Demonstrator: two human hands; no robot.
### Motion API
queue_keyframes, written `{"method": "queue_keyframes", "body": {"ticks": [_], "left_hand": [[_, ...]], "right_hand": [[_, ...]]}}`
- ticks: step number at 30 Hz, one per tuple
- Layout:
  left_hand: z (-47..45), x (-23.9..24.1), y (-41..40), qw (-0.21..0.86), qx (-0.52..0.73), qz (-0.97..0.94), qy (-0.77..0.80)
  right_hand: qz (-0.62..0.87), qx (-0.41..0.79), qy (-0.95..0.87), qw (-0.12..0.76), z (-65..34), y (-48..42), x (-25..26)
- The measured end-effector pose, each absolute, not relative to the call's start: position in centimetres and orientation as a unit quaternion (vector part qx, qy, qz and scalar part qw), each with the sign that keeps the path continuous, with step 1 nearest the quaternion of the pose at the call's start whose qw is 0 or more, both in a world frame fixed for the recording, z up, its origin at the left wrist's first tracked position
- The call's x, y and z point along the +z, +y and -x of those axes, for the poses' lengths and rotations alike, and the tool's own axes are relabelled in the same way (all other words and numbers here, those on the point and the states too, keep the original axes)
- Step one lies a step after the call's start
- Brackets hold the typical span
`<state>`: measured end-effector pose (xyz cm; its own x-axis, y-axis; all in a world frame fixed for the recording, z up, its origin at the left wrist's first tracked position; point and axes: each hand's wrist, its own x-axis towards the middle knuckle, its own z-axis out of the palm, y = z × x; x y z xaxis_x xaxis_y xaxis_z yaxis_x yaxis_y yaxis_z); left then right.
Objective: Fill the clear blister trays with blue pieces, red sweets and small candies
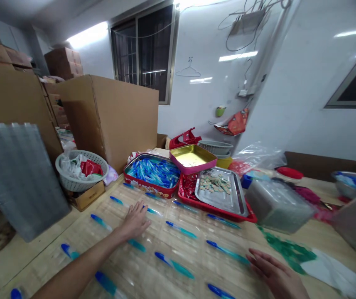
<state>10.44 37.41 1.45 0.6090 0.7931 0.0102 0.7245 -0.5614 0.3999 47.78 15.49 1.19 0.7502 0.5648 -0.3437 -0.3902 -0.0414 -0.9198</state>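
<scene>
hands: left hand and right hand spread flat, empty, on clear plastic blister sheet | risk: a shove likely shifts sheet, rolling slim blue-teal plastic pens from slots

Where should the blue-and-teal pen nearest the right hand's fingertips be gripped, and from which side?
Probably at mid-barrel, pinched across its narrow width from above. The pen lies flat in the clear tray, blue end to the left, so only its top and sides look free. The right hand, open beside its teal end, is the nearer one.
</scene>
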Motion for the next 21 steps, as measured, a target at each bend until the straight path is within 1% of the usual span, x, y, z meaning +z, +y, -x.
{"method": "queue_keyframes", "body": {"ticks": [5,7,11,16,21], "left_hand": [[-11.3,2.4,37.9,0.133,0.115,-0.896,0.408],[-12.1,2.9,38.8,0.122,0.101,-0.909,0.385],[-13.8,3.5,40.7,0.132,0.057,-0.916,0.374],[-13.5,3.7,41.4,0.133,0.06,-0.914,0.378],[-11.7,4.3,40.4,0.123,0.052,-0.916,0.377]], "right_hand": [[0.648,0.337,-0.095,0.676,-47.5,15.7,1.1],[0.651,0.338,-0.099,0.672,-47.4,15.8,1.2],[0.644,0.347,-0.087,0.676,-47.2,15.7,1.5],[0.651,0.343,-0.093,0.671,-47.5,15.2,1.7],[0.654,0.339,-0.101,0.669,-48.6,14.8,-0.3]]}}
